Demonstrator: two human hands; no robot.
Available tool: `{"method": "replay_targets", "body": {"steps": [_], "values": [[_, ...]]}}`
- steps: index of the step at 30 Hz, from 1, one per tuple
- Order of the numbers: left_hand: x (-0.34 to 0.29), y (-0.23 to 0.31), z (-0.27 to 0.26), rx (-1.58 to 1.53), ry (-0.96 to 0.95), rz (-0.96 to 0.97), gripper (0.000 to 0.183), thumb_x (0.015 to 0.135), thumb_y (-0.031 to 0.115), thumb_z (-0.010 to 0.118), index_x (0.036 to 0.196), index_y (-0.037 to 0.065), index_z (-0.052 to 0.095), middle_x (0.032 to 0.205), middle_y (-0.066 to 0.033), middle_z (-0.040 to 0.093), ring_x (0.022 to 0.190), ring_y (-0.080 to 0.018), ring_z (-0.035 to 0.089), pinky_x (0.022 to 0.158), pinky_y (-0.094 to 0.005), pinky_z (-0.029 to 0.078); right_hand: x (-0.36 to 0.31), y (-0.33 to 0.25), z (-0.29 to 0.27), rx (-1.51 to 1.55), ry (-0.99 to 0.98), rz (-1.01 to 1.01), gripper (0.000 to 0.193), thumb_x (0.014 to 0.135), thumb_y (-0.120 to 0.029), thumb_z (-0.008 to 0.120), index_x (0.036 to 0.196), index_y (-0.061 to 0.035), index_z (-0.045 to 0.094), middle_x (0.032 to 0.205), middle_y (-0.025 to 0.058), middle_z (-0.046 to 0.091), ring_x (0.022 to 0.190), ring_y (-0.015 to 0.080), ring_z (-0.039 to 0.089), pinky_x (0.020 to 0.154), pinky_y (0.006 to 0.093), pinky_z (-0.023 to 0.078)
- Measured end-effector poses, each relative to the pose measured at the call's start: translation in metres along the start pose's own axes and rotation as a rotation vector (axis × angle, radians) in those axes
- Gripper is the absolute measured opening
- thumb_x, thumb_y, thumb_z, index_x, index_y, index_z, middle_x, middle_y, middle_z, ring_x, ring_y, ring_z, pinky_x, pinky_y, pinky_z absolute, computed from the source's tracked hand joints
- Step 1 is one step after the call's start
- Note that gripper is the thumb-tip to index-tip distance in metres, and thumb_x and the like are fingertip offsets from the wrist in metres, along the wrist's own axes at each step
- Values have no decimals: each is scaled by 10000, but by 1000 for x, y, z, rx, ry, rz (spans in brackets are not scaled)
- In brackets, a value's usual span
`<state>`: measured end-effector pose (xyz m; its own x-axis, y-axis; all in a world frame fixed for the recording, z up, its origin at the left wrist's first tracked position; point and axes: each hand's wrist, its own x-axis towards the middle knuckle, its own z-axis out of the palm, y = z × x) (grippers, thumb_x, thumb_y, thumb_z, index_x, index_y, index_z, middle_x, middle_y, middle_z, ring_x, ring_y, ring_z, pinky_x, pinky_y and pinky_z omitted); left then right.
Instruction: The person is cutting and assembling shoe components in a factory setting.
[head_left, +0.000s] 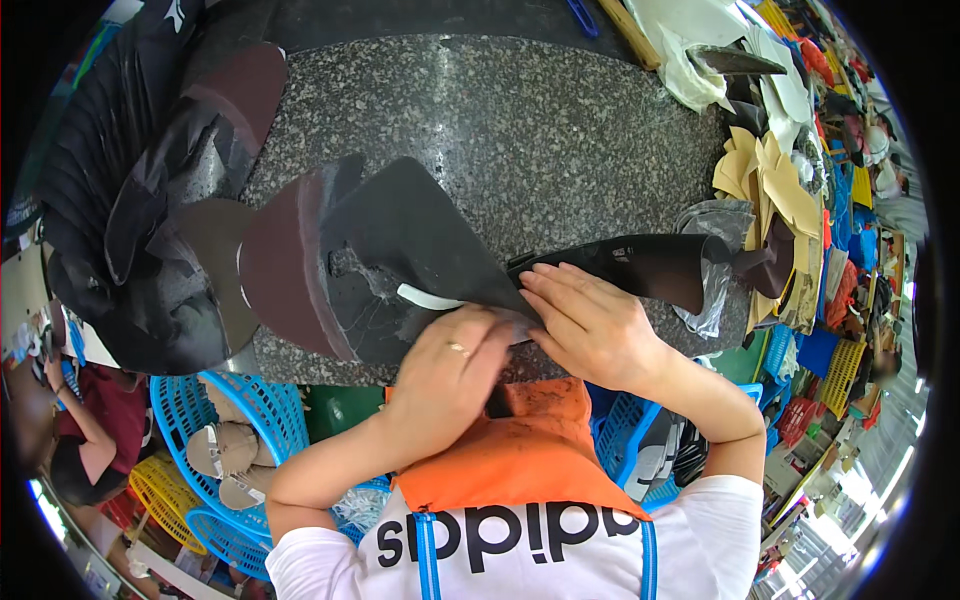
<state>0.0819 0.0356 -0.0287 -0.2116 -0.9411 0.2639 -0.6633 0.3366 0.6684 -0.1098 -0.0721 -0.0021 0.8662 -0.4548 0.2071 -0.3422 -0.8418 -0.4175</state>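
A black shoe upper (410,220) with a brown toe part (285,255) lies opened out on the stone slab, its right portion curving up as a glossy black flap (650,262). My left hand (450,360) is bent at the upper's near edge, its fingers closed on the material and partly blurred. A ring is on one finger. Beside those fingers a short white strip (428,297) sticks out over the black lining. My right hand (590,325) presses its fingers together over the upper, gripping it where the flap bends. Both thumbs are mostly hidden.
Stacked black uppers (120,200) and a brown one (215,260) crowd the slab's left side. Tan pieces (775,190) and clear plastic (712,300) lie at right. Blue baskets (270,410) stand below the slab (560,120). Another person's arm (85,415) shows far left.
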Motion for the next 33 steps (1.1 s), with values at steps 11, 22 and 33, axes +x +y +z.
{"method": "replay_targets", "body": {"steps": [11,22,33], "values": [[-17,-12,4,324,27,65,260,827,113,624,1054,6,688,1194,-128,597,1157,-292,590,988,-471,441,5,-1,16,210,79,-42,330,710,-58,659,1027,30,689,1092,147,684,1004,293,681,811,347,586],[-17,-16,-3,167,98,34,300,692,38,795,965,20,675,1118,-145,632,1034,-333,636,914,-487,485,13,-4,9,115,-22,-120,315,735,-119,628,1015,13,684,1117,137,675,1047,281,666,894,358,565],[10,25,4,-155,198,332,497,754,60,726,1221,0,567,1174,-203,577,1024,-371,607,929,-455,479,15,-8,-5,-19,-188,-152,368,762,-156,577,1072,23,661,1094,116,659,1080,259,603,1137,483,336]]}}
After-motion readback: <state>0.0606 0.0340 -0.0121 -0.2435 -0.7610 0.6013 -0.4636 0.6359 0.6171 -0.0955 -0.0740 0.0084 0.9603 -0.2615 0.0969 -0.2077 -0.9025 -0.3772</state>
